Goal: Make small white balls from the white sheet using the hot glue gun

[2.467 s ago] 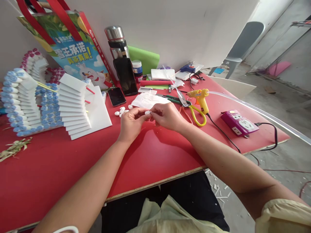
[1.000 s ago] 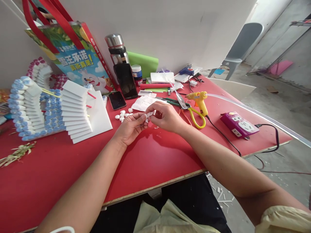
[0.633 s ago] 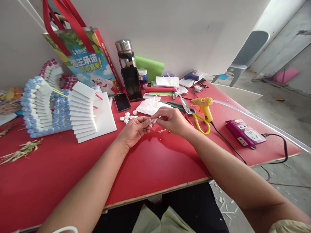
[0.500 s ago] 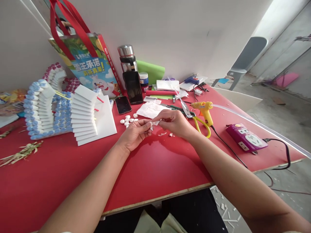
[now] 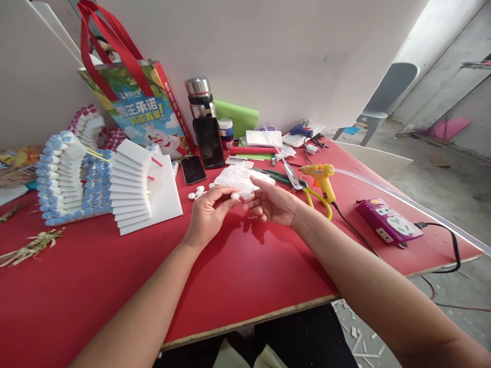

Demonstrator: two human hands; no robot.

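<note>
Between my two hands, just above the red table (image 5: 245, 271), there is one small white rolled piece (image 5: 235, 196). It is in the grip of my left hand (image 5: 205, 212), which lies at about 8 o'clock from it and is clearly the nearer one: thumb and forefinger pinch the piece at their tips. Its round end with the spiral shows; a long axis I cannot make out, because the fingers hide the rest. My right hand (image 5: 274, 207) is at about 4 o'clock from the piece, palm turned toward it, thumb raised and apart, fingers loosely bent. This hand is open and I see nothing held in it. Its fingertips come close beside the piece, but whether they touch it, I cannot tell.

Going outward, the other white rolls (image 5: 198, 192) lie in a small group at 9 to 10 o'clock, partly behind my left hand. The thin white sheet (image 5: 232, 177) is at 12 o'clock, crumpled and partly covered by my right hand. At 2 o'clock are the cutters with yellow handles (image 5: 293, 179) and, a little farther, the yellow glue gun (image 5: 324, 180). Well apart at 9 o'clock stands the fan of white boards (image 5: 132, 189), and at 3 o'clock the purple socket box (image 5: 389, 221).
</note>
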